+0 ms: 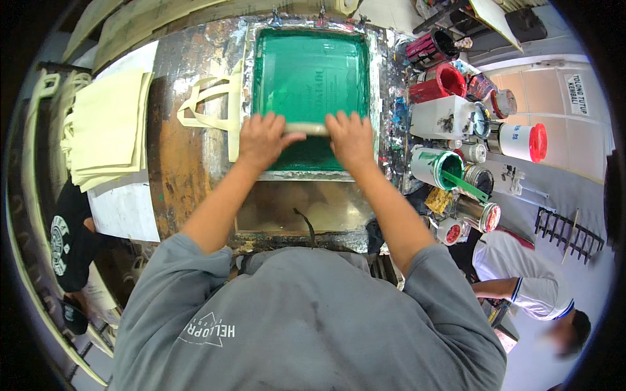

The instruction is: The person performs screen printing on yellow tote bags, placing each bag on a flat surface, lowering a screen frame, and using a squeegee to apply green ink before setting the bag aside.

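The squeegee (306, 128) is the pale bar you hold across the green printing screen (310, 78), a little below the middle of the green part. Your left hand (262, 140) is closed over its left end and your right hand (351, 139) is closed over its right end, with the bare middle of the bar showing between them.

Here is what I think could go wrong. If one of your hands pushes harder than the other, the bar could tip, and the green ink could come out thick on one side and thin on the other. If the screen frame (244, 98) slides on the messy surface (176, 150), the picture could smear. The cream bag (207, 104) lies under the frame, and only its handles poke out on the left, so I cannot tell if it lies flat. A fold there could leave a gap in the print.

The squeegee looks long, thin and light in colour. Most of it is hidden under your hands. The screen is bright green with faint marks in it, and its frame is splashed with old paint. A stack of cream bags (104, 127) waits on your left. Paint pots (435, 167) stand close on your right, so a bumped elbow could spill one.
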